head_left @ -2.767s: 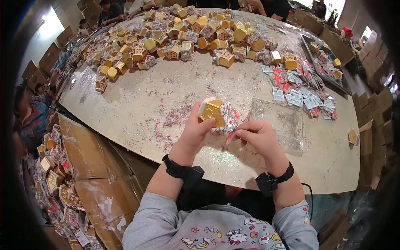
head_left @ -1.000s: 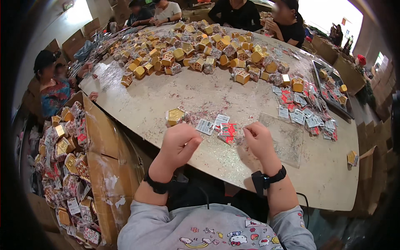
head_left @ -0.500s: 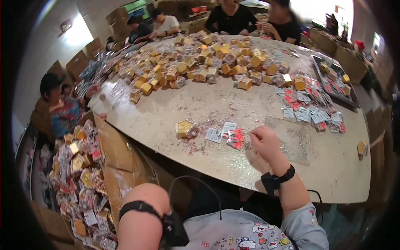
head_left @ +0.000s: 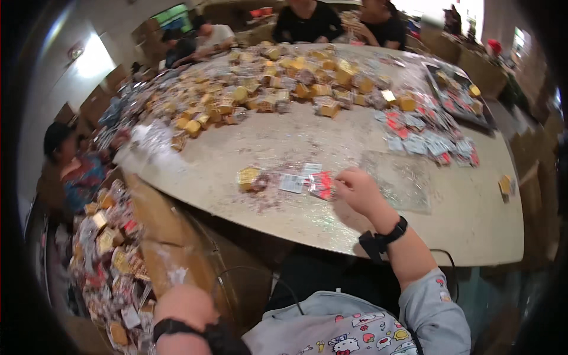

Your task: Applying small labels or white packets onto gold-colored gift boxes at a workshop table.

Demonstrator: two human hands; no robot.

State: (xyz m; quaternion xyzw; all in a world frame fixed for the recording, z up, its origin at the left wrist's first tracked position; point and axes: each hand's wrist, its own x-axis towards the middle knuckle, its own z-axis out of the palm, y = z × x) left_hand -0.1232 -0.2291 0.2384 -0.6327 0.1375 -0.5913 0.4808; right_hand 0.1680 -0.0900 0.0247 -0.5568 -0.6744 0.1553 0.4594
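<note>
My right hand (head_left: 357, 190) rests low over the table, its fingers drawn together in a pinch; whatever lies between them is too small to make out. Just left of its fingertips is a clear packet with red and silver stripes (head_left: 320, 184). Beside that packet lie two pale printed cards, one nearer (head_left: 290, 183) and one farther (head_left: 312, 168). Farther left sits a gold faceted box in clear wrap (head_left: 249, 178). At the lower left, my left hand (head_left: 184, 305) is blurred beside the carton, and its fingers are hidden.
Many wrapped gold boxes (head_left: 260, 97) cover the table's far side. Cards and red packets (head_left: 429, 142) heap at right, near a dark tray (head_left: 490, 120). A clear sheet (head_left: 408, 195) lies right of my hand. A filled carton (head_left: 168, 228) stands at left. Several people sit around.
The view has shifted, sliding the table left and up in the picture. My left hand has dropped lower and further left. My right hand keeps its pinch beside the striped packet.
</note>
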